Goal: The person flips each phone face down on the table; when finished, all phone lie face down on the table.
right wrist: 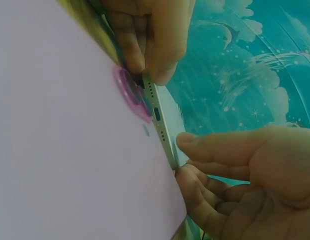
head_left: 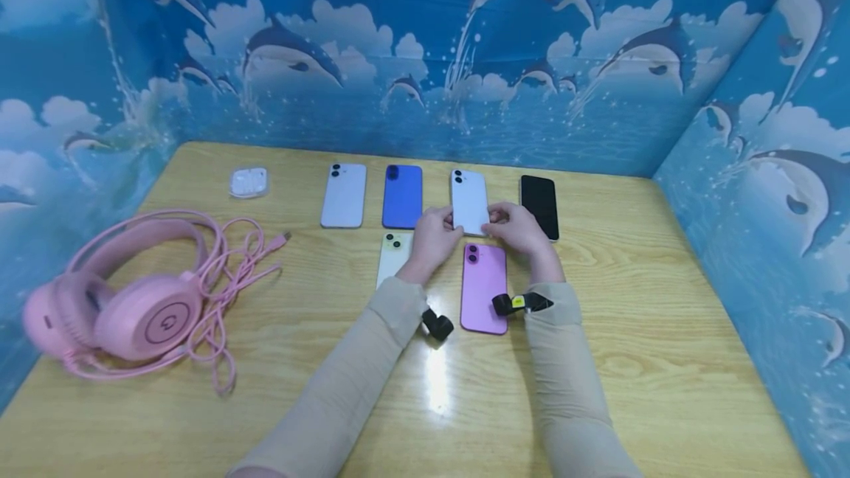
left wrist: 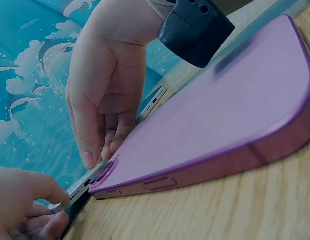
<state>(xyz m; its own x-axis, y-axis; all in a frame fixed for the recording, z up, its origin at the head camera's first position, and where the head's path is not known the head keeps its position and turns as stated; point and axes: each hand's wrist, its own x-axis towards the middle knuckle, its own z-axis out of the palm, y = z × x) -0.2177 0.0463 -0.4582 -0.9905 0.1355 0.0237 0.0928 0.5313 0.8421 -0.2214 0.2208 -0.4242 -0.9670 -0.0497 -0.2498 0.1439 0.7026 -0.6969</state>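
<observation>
Both hands hold a white phone [head_left: 469, 201] by its two lower corners, its back and twin cameras facing up. The left hand [head_left: 434, 240] pinches the lower left corner between thumb and fingers. At the lower right corner the right hand [head_left: 521, 231] does the same. In the right wrist view the charging-port edge of the white phone [right wrist: 162, 125] shows between the two hands. Just below it a pink phone [head_left: 483, 290] lies back up, partly under the right wrist's camera. A pale yellow-green phone [head_left: 393, 257] is partly hidden by the left hand.
A lavender phone [head_left: 343, 196] and a blue phone [head_left: 402, 198] lie left in the back row; a phone with a black screen [head_left: 539, 205] lies right. Pink headphones [head_left: 146, 316] with a tangled cable [head_left: 229, 279] and a small clear case [head_left: 249, 182] occupy the table's left side.
</observation>
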